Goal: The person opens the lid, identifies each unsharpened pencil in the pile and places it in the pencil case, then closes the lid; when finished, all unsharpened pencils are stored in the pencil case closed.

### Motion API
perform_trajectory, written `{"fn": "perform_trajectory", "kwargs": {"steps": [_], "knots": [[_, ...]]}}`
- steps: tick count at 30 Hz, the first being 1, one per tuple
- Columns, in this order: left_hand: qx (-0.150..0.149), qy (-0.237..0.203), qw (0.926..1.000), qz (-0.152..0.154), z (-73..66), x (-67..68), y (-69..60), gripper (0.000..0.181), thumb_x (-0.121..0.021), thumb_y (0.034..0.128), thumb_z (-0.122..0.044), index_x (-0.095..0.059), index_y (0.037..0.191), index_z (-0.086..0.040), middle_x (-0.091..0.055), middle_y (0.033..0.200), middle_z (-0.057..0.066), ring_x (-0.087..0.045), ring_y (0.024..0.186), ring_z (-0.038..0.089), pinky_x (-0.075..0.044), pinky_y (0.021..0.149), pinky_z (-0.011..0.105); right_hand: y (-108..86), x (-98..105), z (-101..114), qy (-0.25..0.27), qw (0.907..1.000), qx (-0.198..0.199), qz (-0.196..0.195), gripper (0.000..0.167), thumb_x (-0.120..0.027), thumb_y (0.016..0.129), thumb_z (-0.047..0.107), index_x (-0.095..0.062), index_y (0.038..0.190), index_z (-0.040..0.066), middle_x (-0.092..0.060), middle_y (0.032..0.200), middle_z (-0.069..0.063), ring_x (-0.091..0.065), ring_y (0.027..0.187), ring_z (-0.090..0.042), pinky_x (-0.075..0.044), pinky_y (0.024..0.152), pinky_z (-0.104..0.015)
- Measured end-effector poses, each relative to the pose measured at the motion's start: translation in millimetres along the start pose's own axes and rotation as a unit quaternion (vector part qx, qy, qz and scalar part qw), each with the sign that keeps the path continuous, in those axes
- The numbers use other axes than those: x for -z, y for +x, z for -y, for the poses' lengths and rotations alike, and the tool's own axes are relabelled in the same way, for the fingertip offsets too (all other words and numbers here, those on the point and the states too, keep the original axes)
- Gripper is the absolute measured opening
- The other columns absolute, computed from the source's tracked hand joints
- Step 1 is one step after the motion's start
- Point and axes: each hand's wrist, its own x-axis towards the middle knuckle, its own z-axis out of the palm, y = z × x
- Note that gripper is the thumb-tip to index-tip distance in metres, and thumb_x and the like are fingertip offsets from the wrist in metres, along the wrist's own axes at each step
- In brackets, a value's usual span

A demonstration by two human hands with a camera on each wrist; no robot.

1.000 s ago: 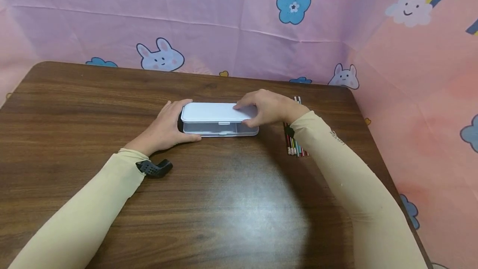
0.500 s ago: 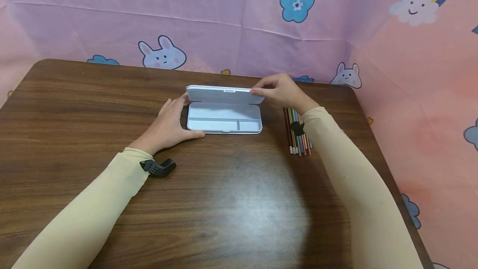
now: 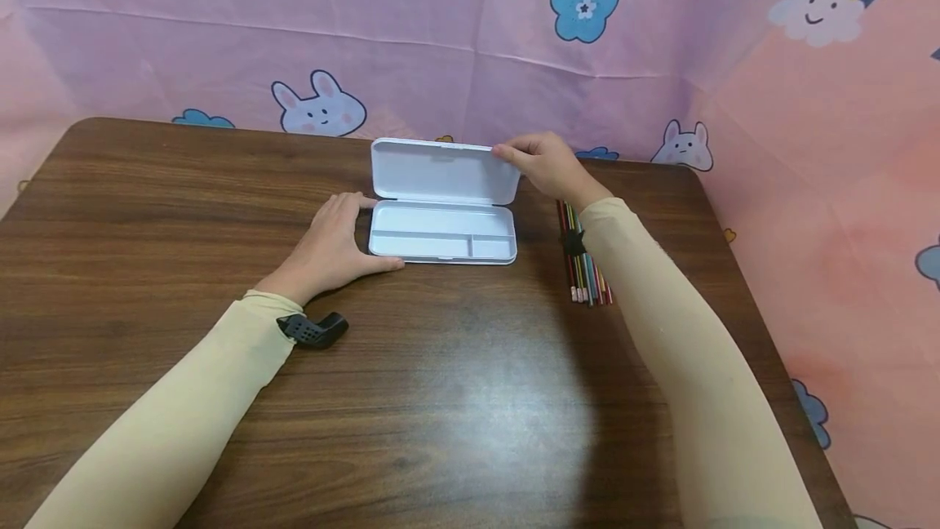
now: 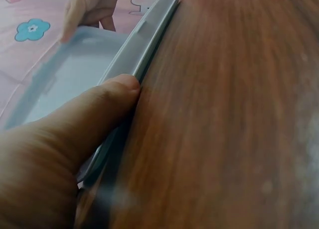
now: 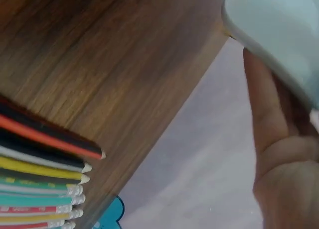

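Note:
A white pencil case (image 3: 442,233) lies on the table with its lid (image 3: 444,172) raised upright behind the base. Inside the base are a long compartment at the back and two smaller ones in front, with nothing in them. My left hand (image 3: 334,243) holds the base's left end, thumb along the front edge and fingers towards the back. In the left wrist view the thumb (image 4: 107,102) presses on the front rim. At the lid's upper right corner my right hand (image 3: 547,163) pinches the edge. The right wrist view shows its fingers (image 5: 269,104) against the lid (image 5: 279,35).
Right of the case, partly under the right forearm, lies a row of several coloured pencils (image 3: 580,268), some with eraser ends. The wooden table (image 3: 367,415) meets a pink and purple patterned cloth (image 3: 441,39) at its back and right edges.
The right hand has lifted the lid from nearly closed, up and back to upright, uncovering the compartments. The left hand has stayed at the case's left end.

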Motion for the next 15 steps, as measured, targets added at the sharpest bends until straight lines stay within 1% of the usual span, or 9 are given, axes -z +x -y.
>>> {"fn": "perform_trajectory", "kwargs": {"steps": [1,3,7,9,12,15], "knots": [[-0.001,-0.001,1.0,-0.002,0.0,-0.5,0.2,0.097,-0.087,0.0741,-0.061,-0.047,0.142,-0.004,-0.05,0.141,0.015,-0.042,0.134,0.035,-0.03,0.116,0.057,2.2,-1,0,-0.005,0.9999,-0.009,-0.003,0.037,-0.063,0.105,0.034,-0.076,0.122,0.005,-0.073,0.122,-0.012,-0.063,0.107,-0.022,-0.052,0.093,-0.038],[0.0,-0.003,1.0,-0.002,-0.5,-0.8,-0.3,0.097,-0.088,0.0735,-0.06,-0.047,0.141,-0.003,-0.05,0.139,0.015,-0.042,0.132,0.035,-0.031,0.115,0.057,7.0,-4,-1,-0.011,0.9997,-0.023,-0.003,0.037,-0.06,0.106,0.032,-0.075,0.125,0.004,-0.071,0.124,-0.013,-0.062,0.107,-0.023,-0.052,0.093,-0.038],[-0.011,0.007,0.9999,0.003,-1.4,-1.1,-0.5,0.101,-0.089,0.0747,-0.056,-0.043,0.148,-0.003,-0.049,0.141,0.016,-0.043,0.131,0.034,-0.03,0.114,0.057,16.8,-10,-1,-0.041,0.9982,-0.044,0.001,0.035,-0.055,0.109,0.03,-0.074,0.122,0.003,-0.07,0.118,-0.014,-0.058,0.1,-0.024,-0.049,0.087,-0.037],[-0.019,0.014,0.9997,0.004,-0.9,-0.8,-0.6,0.102,-0.089,0.0752,-0.055,-0.042,0.15,-0.004,-0.049,0.143,0.016,-0.042,0.131,0.034,-0.029,0.115,0.057,22.2,-13,-1,-0.067,0.9965,-0.051,0.004,0.034,-0.054,0.109,0.029,-0.074,0.12,0.003,-0.069,0.117,-0.015,-0.056,0.099,-0.025,-0.048,0.087,-0.038],[-0.025,0.021,0.9995,0.004,-0.2,0.0,-1.0,0.1,-0.089,0.075,-0.056,-0.044,0.148,-0.005,-0.048,0.144,0.016,-0.042,0.134,0.034,-0.027,0.117,0.058,29.3,-19,0,-0.102,0.9924,-0.069,0.01,0.036,-0.053,0.11,0.029,-0.073,0.126,0.004,-0.068,0.128,-0.015,-0.06,0.109,-0.026,-0.051,0.094,-0.039],[-0.028,0.018,0.9995,0.002,-0.6,0.3,-0.7,0.1,-0.088,0.0734,-0.059,-0.046,0.145,-0.004,-0.049,0.143,0.016,-0.041,0.135,0.034,-0.024,0.119,0.058,34.7,-26,-2,-0.124,0.9898,-0.069,0.005,0.034,-0.053,0.109,0.023,-0.069,0.132,0.003,-0.066,0.136,-0.016,-0.061,0.121,-0.029,-0.051,0.103,-0.041]]}}
